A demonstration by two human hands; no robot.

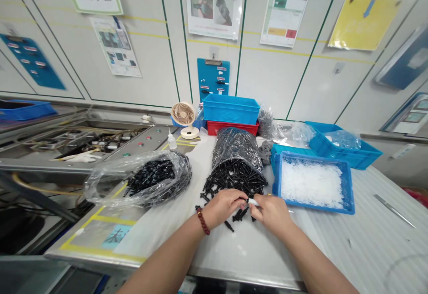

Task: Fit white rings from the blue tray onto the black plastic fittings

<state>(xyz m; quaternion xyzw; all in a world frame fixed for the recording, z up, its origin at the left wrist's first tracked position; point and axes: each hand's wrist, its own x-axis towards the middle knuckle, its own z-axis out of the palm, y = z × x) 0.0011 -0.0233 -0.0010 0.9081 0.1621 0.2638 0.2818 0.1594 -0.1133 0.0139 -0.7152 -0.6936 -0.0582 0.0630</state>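
Your left hand (222, 207) and right hand (272, 213) meet over loose black plastic parts (234, 182).
Your right grip is narrow, pinching a small white plastic piece (253, 202); your left grip is narrow too, against its end. The black parts spill from a plastic bag (237, 149) toward the front edge of the worktop (334, 249), just beside a blue tray (348, 187) of white strands.
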